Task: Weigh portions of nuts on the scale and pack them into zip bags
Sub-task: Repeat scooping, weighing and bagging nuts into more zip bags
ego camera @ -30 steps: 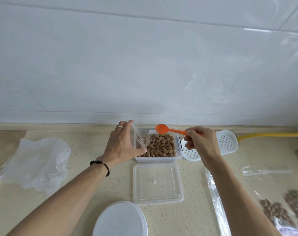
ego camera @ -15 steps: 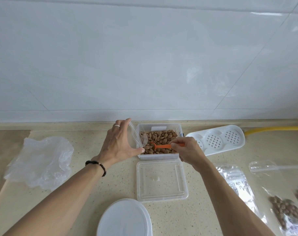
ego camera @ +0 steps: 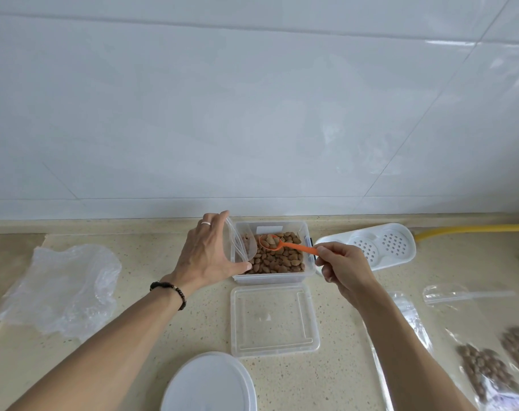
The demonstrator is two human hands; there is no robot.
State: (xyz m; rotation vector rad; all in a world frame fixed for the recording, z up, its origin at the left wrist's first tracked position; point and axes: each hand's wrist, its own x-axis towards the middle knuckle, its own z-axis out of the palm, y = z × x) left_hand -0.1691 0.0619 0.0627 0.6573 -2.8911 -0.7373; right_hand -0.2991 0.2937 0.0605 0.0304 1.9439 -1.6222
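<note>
A clear plastic box [ego camera: 308, 232] full of brown nuts [ego camera: 277, 259] stands at the back of the counter. My left hand [ego camera: 207, 256] holds a clear zip bag [ego camera: 240, 244] open at the box's left edge, thumb and fingers pinching its mouth. My right hand [ego camera: 344, 268] grips the handle of an orange spoon [ego camera: 284, 246]. The spoon's bowl carries a few nuts and hovers just above the box, close to the bag's mouth.
The box's clear lid [ego camera: 273, 318] lies in front of it. A white round lid [ego camera: 210, 384] sits at the near edge. Crumpled plastic [ego camera: 59, 289] lies left. A white perforated tray [ego camera: 376, 247] and yellow hose [ego camera: 471, 229] are right; filled zip bags [ego camera: 489, 366] lie lower right.
The spoon dipped into the nuts half a second ago and has now risen out loaded, moving left toward the bag. My left hand has kept the bag in place.
</note>
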